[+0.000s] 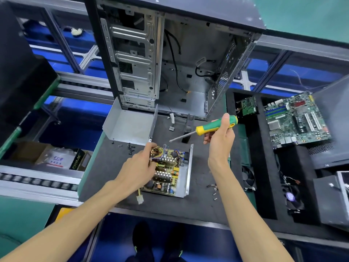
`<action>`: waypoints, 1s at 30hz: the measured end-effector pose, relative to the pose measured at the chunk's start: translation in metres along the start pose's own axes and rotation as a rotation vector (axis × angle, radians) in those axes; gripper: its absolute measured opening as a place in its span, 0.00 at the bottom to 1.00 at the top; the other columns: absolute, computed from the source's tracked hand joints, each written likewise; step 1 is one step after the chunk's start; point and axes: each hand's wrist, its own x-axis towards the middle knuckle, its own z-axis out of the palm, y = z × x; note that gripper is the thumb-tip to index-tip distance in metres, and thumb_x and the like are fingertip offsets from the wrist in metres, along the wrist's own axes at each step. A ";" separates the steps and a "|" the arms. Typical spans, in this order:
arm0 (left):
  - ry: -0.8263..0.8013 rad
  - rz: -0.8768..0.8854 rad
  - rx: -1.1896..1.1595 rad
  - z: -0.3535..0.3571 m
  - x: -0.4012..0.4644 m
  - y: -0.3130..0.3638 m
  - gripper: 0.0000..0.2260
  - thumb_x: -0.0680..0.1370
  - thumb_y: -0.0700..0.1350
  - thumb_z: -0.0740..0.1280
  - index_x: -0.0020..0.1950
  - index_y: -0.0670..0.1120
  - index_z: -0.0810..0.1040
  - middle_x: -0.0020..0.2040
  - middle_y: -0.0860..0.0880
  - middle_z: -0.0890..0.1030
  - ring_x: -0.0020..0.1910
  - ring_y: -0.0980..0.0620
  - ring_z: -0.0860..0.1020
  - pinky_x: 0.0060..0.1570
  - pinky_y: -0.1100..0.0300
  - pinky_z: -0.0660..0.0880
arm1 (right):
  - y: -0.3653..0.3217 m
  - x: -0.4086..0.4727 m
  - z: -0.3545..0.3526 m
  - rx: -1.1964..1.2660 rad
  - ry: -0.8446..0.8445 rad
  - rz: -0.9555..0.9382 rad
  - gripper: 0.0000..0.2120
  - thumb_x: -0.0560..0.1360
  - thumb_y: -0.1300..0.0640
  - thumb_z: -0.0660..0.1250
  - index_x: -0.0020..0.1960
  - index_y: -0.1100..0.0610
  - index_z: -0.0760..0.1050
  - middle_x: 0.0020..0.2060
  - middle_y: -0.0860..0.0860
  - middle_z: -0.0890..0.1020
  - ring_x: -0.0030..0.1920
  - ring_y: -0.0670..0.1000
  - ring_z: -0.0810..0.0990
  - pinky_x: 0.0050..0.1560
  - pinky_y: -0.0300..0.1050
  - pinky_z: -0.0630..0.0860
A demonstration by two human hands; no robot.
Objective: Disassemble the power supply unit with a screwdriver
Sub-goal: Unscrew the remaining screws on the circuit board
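The head view looks down on a dark work mat (105,167) in front of an opened computer case (170,59). At the left, the metal cover (130,125) of the power supply unit lies apart on the mat, with a small group of black screws (130,147) just beside it. So the cover is already off, and the removal of its screws seems finished. In the middle stands the open power supply unit (170,171), its circuit board with coils, heat sinks and capacitors still sitting in the metal base tray. It appears that the board itself is not yet taken out; this is probably the remaining work. The left hand (139,165) rests on the left side of the unit, its fingers curled around the bundle of wires and coils at the far corner. To the right and higher, well above the unit, the right hand (219,135) grips the green and yellow screwdriver (207,129) by the handle; the tip points left, down toward the unit, without touching it. More loose screws (213,190) lie near the right side of the tray.
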 end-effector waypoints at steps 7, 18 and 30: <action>-0.002 -0.193 -0.069 0.010 -0.011 0.005 0.24 0.83 0.50 0.57 0.76 0.49 0.52 0.35 0.50 0.79 0.33 0.50 0.77 0.35 0.54 0.74 | -0.002 -0.002 -0.003 0.031 0.030 0.016 0.25 0.82 0.37 0.57 0.41 0.57 0.73 0.24 0.47 0.76 0.24 0.47 0.74 0.25 0.39 0.72; -0.019 -0.229 -0.063 0.009 -0.007 0.003 0.03 0.82 0.44 0.59 0.51 0.46 0.66 0.40 0.45 0.77 0.36 0.46 0.76 0.32 0.53 0.71 | 0.036 -0.006 0.003 0.101 0.099 0.336 0.23 0.82 0.37 0.58 0.45 0.55 0.77 0.34 0.47 0.80 0.36 0.46 0.79 0.47 0.46 0.80; -0.082 0.006 0.284 -0.015 0.003 -0.009 0.06 0.79 0.37 0.58 0.55 0.44 0.65 0.39 0.44 0.77 0.35 0.42 0.75 0.34 0.50 0.70 | 0.019 0.010 0.001 0.191 0.086 0.310 0.23 0.82 0.37 0.59 0.42 0.54 0.77 0.26 0.42 0.79 0.31 0.44 0.79 0.50 0.51 0.80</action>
